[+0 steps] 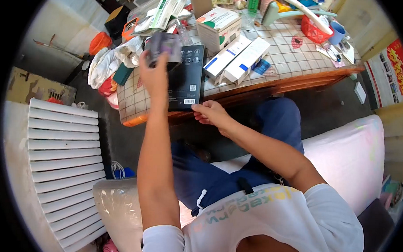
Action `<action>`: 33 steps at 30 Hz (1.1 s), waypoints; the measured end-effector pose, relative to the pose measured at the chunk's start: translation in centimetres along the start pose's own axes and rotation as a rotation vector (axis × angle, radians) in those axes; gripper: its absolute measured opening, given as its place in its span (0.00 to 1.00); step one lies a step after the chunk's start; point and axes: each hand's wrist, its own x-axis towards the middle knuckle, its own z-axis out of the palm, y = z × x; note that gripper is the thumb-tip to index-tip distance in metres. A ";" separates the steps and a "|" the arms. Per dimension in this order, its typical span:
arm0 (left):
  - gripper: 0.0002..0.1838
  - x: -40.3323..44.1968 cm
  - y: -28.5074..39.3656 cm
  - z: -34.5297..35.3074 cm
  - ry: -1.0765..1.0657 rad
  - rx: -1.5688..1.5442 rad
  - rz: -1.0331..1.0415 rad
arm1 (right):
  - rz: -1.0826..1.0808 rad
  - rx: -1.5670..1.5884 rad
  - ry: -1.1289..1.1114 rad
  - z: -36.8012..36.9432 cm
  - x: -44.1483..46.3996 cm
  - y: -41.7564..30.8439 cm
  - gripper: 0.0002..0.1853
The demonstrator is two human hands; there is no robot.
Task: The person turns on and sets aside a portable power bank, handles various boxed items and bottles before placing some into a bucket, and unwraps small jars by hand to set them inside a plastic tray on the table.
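Note:
My left hand (154, 76) is closed round a small grey and purple box (168, 48), blurred by motion, above the table's near left part. Below and to the right of it is a flat black box (186, 80) with white icons, a QR code and a barcode, reaching over the table's front edge. The fingers of my right hand (212, 114) pinch its lower right corner. Just right of the black box lie two long white and blue cartons (228, 57), (246, 61) side by side. Behind them stands a white carton (219, 27) with green and orange marks.
The table (281, 65) has a checked cover and a wooden front edge. A red basket (314, 31) and a blue cup (337, 32) stand at its right. White cloth (102, 69) bunches at the left. A white radiator (67, 170) is on the left wall.

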 end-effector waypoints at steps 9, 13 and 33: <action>0.35 -2.3 -6.0 -13.0 -0.058 -1.068 -0.897 | -0.023 0.086 -0.007 0.4 -0.6 -0.3 0.17; 0.45 -1.7 -8.3 -13.4 0.094 -1.193 -1.023 | -0.047 0.146 0.012 0.6 -0.5 0.1 0.17; 0.42 -8.3 -3.5 -10.4 -0.051 -0.492 -0.936 | -0.218 0.254 -0.135 -1.0 -4.0 1.0 0.18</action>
